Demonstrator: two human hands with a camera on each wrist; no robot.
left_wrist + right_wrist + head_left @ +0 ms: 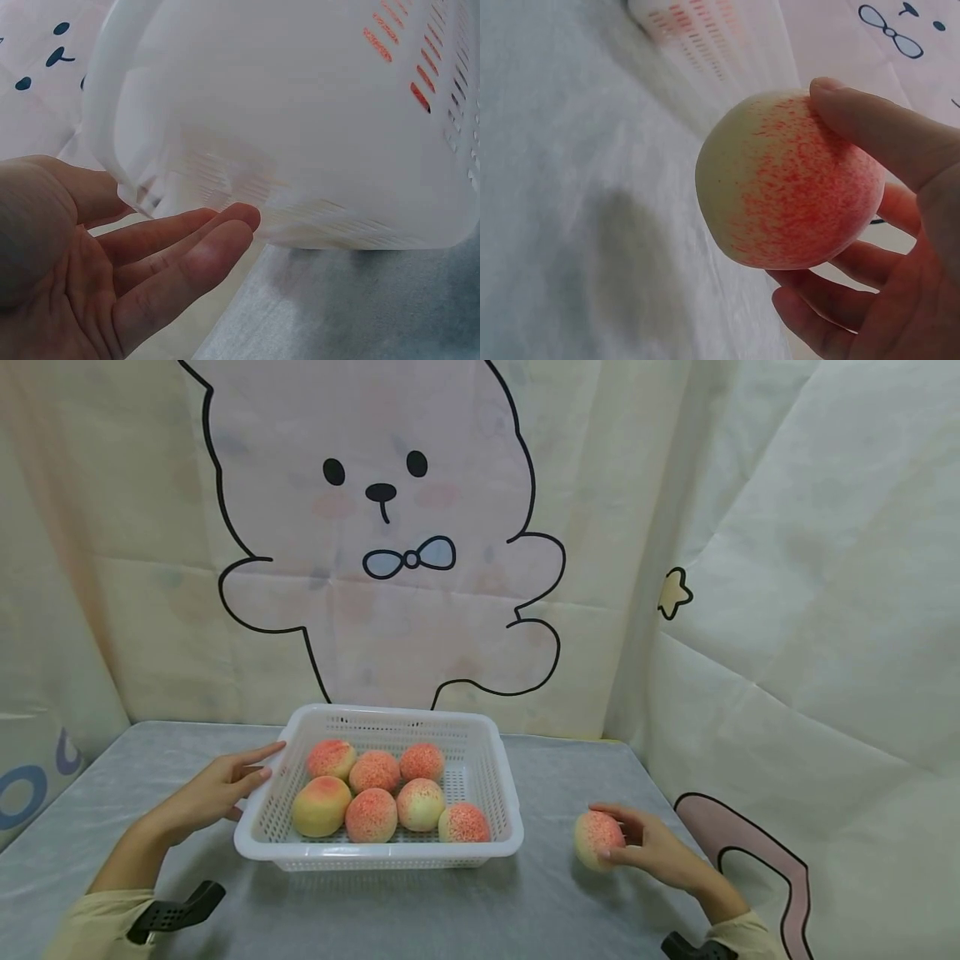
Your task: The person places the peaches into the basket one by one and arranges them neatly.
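Note:
A white plastic basket (390,852) with slotted walls stands on the table, with several red-and-yellow peaches (371,816) inside. At its left end my left hand (213,793) holds the rim. In the left wrist view the thumb passes over that rim, while the other fingers (202,259) lie along the outer wall below. To the right of the basket, my right hand (660,852) grips a single peach (795,180), pale on one side and speckled red on the other. Its thumb lies on one side and its fingers on the other. The peach is raised off the table, its shadow apart from it.
A grey-blue cloth (540,910) covers the table. Behind it hangs a curtain (585,652) printed with a bear figure, and a patterned side curtain (825,610) borders the right edge. Black wrist devices (176,914) are worn on both arms.

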